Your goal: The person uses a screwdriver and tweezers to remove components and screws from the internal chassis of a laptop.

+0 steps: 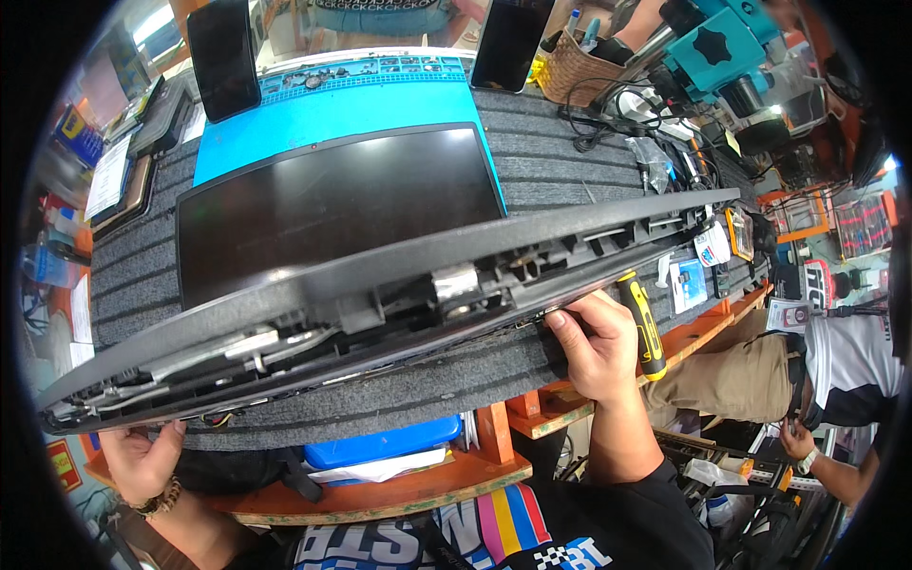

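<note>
I hold a black laptop base (313, 252) tilted up on edge, one long side facing me. Along that side a gap shows plastic ribs, metal parts and what look like cables. My left hand (142, 464) grips its near left corner from below, thumb against the edge. My right hand (600, 344) pinches the lower edge right of the middle, the thumb on top; the fingers beneath are partly hidden. Behind the base lies a dark screen panel (351, 195), partly on a blue work mat (266, 123). Right of my right hand is a yellow and black screwdriver (646, 328).
Two dark phones (224, 62) (511, 43) stand at the mat's far corners. A woven basket (575, 71) and a teal microscope (717, 52) are at the back right. Papers and devices (142, 123) lie left. A blue case (385, 444) sits below the tabletop. Another person (741, 370) stands right.
</note>
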`<state>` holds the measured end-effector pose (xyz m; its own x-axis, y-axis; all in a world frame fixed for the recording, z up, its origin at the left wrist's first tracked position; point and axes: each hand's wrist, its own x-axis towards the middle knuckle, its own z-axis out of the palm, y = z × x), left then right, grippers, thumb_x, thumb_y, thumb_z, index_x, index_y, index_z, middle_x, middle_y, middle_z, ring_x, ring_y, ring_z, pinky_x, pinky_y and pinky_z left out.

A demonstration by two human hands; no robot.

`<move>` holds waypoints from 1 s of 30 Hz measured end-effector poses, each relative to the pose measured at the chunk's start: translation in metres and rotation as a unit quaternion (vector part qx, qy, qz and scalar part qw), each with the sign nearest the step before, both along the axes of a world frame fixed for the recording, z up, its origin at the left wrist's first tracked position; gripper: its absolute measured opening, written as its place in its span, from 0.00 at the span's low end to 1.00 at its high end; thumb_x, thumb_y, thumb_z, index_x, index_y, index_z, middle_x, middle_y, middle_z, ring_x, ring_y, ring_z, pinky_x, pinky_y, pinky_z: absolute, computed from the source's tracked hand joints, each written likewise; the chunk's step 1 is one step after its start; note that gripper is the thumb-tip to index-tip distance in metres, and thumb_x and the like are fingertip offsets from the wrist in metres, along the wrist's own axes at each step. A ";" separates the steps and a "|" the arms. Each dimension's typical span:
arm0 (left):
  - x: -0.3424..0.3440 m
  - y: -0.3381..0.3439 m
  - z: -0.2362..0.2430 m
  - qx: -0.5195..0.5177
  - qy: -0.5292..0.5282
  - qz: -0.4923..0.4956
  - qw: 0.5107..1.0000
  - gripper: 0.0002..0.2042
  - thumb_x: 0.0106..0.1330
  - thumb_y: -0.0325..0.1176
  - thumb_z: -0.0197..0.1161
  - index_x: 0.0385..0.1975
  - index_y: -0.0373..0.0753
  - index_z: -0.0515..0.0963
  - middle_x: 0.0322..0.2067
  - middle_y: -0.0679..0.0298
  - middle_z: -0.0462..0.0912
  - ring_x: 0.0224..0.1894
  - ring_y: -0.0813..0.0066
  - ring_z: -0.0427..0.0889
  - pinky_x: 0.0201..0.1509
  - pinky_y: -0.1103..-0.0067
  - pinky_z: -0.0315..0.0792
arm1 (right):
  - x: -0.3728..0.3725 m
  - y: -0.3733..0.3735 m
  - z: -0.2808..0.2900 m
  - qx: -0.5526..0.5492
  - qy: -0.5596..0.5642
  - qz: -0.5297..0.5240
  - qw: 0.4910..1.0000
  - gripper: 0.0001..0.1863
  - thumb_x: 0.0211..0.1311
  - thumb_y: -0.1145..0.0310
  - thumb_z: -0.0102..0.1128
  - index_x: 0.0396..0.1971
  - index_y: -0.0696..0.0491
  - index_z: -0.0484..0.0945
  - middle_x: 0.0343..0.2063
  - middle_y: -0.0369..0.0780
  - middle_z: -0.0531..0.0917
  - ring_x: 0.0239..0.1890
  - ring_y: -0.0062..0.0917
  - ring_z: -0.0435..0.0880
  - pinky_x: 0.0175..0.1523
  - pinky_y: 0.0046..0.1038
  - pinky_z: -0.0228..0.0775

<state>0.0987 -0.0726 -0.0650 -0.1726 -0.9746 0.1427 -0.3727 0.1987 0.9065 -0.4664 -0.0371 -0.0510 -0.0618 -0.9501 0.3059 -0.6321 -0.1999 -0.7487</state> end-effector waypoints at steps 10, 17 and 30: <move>0.010 0.000 -0.003 0.026 0.008 -0.034 0.999 0.35 0.61 0.16 0.70 0.70 0.28 0.67 0.62 0.54 0.78 0.64 0.65 0.77 0.72 0.68 0.67 | -0.002 -0.001 0.002 0.020 0.001 0.003 1.000 0.04 0.66 0.79 0.68 0.38 0.63 0.85 0.34 0.46 0.87 0.35 0.37 0.86 0.44 0.30 0.77; 0.005 0.003 0.001 0.037 0.000 -0.020 0.999 0.35 0.60 0.16 0.69 0.70 0.28 0.67 0.62 0.54 0.78 0.63 0.66 0.77 0.72 0.69 0.68 | -0.006 -0.002 0.002 0.045 -0.010 0.013 0.999 0.03 0.67 0.79 0.68 0.37 0.62 0.85 0.32 0.43 0.87 0.34 0.34 0.86 0.42 0.29 0.76; 0.003 -0.001 0.003 0.040 0.001 -0.028 0.999 0.35 0.61 0.18 0.71 0.71 0.27 0.66 0.64 0.54 0.77 0.65 0.64 0.76 0.73 0.68 0.66 | -0.007 -0.005 0.005 0.060 -0.021 0.026 0.998 0.01 0.69 0.80 0.65 0.36 0.61 0.84 0.31 0.41 0.86 0.34 0.30 0.85 0.42 0.28 0.75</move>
